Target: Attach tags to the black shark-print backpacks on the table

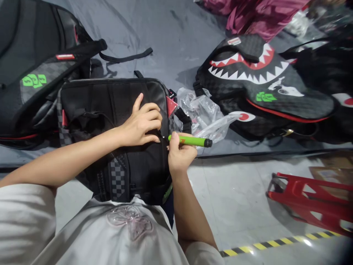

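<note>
A black backpack with checkered trim lies back panel up, against my body at the table's front edge. My left hand rests palm down on its right part, fingers spread and partly curled, with thumb and index finger apart. At the bag's right edge, my right hand is closed around a lime-green pen-shaped tool with a black end. Its thin tip points left, close to my left thumb. Whether the tip touches the bag, I cannot tell. A red tab sits on the bag's right side.
Clear plastic wrapping lies right of the bag. Another black backpack is at left; a shark-mouth backpack lies at right on the grey table cover. Purple bags are behind. A red stool is on the floor.
</note>
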The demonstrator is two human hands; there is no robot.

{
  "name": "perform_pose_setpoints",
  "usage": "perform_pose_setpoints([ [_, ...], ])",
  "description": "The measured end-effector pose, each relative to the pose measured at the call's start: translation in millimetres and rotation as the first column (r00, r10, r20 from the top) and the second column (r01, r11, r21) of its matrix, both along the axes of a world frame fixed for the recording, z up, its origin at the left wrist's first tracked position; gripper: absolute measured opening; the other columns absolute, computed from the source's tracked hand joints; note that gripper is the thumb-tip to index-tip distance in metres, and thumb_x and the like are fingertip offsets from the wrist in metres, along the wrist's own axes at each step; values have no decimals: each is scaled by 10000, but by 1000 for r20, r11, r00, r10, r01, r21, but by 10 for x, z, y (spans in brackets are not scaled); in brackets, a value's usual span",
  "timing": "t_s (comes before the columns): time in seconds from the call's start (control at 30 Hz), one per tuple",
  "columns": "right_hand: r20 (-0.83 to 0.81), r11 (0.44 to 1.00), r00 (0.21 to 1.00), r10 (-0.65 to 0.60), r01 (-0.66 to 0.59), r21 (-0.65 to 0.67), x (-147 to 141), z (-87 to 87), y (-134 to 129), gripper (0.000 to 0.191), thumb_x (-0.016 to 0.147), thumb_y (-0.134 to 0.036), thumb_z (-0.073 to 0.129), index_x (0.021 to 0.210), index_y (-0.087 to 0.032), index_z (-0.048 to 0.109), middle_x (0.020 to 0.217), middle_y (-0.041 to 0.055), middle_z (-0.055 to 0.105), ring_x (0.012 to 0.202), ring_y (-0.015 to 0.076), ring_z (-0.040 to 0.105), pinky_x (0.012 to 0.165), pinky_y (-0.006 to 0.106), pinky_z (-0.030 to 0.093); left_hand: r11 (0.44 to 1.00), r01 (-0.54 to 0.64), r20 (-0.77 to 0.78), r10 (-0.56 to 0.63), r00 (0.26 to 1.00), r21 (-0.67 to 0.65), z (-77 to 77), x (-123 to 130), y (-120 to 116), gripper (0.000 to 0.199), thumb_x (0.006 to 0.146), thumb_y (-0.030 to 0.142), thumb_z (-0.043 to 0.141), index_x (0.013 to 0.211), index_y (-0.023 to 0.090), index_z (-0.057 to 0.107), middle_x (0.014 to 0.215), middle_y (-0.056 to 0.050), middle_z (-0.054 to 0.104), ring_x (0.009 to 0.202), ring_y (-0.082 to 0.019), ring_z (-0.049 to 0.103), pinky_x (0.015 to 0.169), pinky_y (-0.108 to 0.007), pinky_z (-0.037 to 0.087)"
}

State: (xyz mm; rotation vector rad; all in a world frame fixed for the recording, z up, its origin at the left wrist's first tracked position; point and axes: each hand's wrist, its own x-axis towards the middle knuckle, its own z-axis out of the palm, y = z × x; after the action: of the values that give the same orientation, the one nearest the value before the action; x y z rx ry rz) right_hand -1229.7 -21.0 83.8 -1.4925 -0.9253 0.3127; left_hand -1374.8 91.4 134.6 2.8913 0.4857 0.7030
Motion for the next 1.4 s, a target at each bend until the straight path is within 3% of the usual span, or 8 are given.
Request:
perform_pose_setpoints([
  [0.23,26,997,998,64,-63,-49,37,28,-21,335,919,-459,570,758,-167,601,622,-13,571,482,115,529,470,249,443,997,12,33,-14,999,71,-72,-43,-29,410,882,614,564,820,215,635,938,-18,665,1158,-238,530,1215,-598,-130],
  [0.67,32,990,995,97,-93,-108,50,46,-40,365,923,-483,563,750,-164,602,613,-6,571,456,109,513,440,241,438,999,-28,-34,29,999,28,-36,-52,-85,418,901,619,526,835,226,655,956,-30,687,1158,-247,530,1201,-641,-104],
  [1.1,59,991,991,123,-120,-58,53,75,-46,318,931,-403,568,713,-173,580,657,0,586,463,102,528,441,233,433,999,-42,-33,42,999,7,-12,-50,-100,402,921,589,512,821,219,636,940,-27,691,1144,-241,536,1202,-644,-84],
  [1.4,17,992,994,112,-111,-53,67,-18,-55,313,920,-448,584,773,-174,614,638,-8,591,477,117,544,475,246,463,997,-49,-48,52,997,61,-41,-56,-117,380,924,573,518,847,222,641,962,-30,693,1150,-245,535,1200,-640,-70],
])
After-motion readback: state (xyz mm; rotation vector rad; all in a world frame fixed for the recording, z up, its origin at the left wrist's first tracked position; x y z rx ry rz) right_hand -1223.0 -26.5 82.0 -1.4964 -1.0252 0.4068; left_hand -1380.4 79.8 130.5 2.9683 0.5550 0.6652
